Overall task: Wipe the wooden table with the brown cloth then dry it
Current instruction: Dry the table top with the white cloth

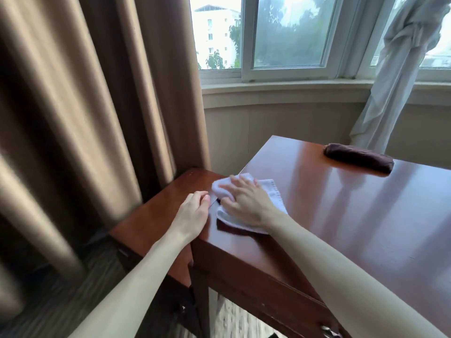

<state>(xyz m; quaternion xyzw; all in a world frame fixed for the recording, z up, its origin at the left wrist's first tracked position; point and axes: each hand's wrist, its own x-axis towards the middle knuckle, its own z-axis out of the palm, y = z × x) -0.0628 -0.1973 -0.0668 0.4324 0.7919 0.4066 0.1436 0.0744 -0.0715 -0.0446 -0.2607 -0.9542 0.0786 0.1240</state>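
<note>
A person's right hand (246, 202) presses flat, fingers spread, on a white cloth (246, 201) at the wooden table (341, 215)'s left edge. The left hand (192, 213), loosely curled and holding nothing, rests beside it. The rolled brown cloth (358, 157) lies well apart at the far edge.

Both bare arms reach forward; the right hand (246, 203) lies flat, fingers spread, and the left hand (192, 211) curls loosely.
</note>
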